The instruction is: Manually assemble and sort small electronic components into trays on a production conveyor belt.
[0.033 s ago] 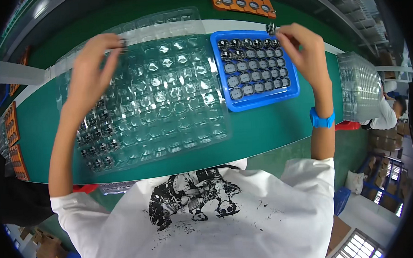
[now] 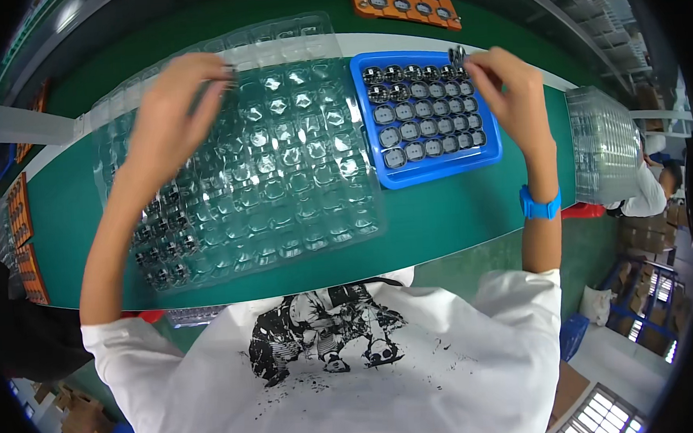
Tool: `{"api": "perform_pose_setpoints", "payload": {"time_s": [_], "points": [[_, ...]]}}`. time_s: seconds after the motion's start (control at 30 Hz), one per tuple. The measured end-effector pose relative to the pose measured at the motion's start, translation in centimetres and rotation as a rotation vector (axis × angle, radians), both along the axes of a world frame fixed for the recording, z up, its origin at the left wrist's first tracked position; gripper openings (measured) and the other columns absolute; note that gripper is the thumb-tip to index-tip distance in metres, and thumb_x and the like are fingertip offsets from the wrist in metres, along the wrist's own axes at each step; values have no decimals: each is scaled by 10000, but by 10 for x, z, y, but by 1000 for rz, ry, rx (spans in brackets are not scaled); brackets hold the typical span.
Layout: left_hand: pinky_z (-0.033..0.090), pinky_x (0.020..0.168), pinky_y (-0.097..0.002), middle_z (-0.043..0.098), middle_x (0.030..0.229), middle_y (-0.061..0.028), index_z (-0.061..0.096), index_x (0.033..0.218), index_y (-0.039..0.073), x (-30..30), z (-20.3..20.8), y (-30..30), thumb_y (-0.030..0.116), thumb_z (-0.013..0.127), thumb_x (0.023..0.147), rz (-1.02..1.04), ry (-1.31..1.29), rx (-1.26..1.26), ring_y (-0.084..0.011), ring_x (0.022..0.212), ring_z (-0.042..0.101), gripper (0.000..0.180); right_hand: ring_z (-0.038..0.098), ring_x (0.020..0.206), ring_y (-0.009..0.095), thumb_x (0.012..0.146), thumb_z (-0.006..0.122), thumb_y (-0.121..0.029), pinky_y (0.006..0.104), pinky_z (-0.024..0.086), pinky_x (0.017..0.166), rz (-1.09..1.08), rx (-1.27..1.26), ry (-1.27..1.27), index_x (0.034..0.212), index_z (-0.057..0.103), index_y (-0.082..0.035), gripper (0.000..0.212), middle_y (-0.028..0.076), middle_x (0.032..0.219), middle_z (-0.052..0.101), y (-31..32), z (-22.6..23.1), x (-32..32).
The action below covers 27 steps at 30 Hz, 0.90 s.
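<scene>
My left hand (image 2: 172,112) hovers over the upper part of a clear plastic blister tray (image 2: 282,181). Its thumb and fingers pinch a small dark part (image 2: 231,71), blurred by motion. Black shiny parts (image 2: 163,234) fill some pockets on the tray's left side; others hold none. At the far right corner of a blue tray (image 2: 431,177), my right hand (image 2: 512,86) is closed on a small black shiny part (image 2: 457,57). Rows of rounded grey-faced pieces (image 2: 432,126) lie in that tray, with black shiny parts (image 2: 392,74) over the far ones.
An orange fixture plate (image 2: 406,3) with round pieces sits beyond the green table (image 2: 318,273). Stacked clear trays (image 2: 605,132) stand at the right end. More orange plates (image 2: 22,233) line the left edge. Another person (image 2: 647,193) is at the far right.
My left hand has shifted to the right over the clear tray, with the dark part in its fingertips. My right hand has come slightly nearer, still pinching its black part.
</scene>
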<state>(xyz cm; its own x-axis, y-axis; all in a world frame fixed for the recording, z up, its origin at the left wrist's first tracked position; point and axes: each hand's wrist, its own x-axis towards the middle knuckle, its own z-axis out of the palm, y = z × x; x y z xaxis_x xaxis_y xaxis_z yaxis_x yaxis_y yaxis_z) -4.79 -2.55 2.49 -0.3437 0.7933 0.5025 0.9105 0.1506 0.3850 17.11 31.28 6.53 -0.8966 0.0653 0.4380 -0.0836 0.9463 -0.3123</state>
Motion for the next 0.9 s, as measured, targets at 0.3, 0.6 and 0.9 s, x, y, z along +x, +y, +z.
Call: {"api": "perform_pose_setpoints", "payload": {"time_s": [0.3, 0.6, 0.9], "points": [[512, 737, -387, 585, 890, -82, 592, 883, 41, 57, -19, 134, 83, 679, 820, -324, 79, 193, -278, 872, 583, 115, 606, 625, 272, 821, 696, -3, 343, 472, 555, 38, 162, -20, 931, 668, -10, 113, 113, 760, 601, 16, -42, 21], [482, 787, -393, 575, 949, -75, 642, 793, 25, 76, -31, 174, 105, 700, 800, -334, -6, 212, -259, 924, 553, 99, 609, 639, 302, 803, 701, -28, 382, 481, 554, 60, 214, -91, 917, 683, -29, 116, 102, 769, 606, 15, -51, 15], [439, 839, -397, 545, 1068, -82, 674, 782, 13, 92, -43, 186, 67, 722, 755, -184, 35, 82, -270, 1005, 523, 77, 599, 651, 315, 801, 691, -41, 403, 483, 562, 90, 244, -136, 897, 681, -29, 97, 106, 775, 604, 16, -52, 9]]}}
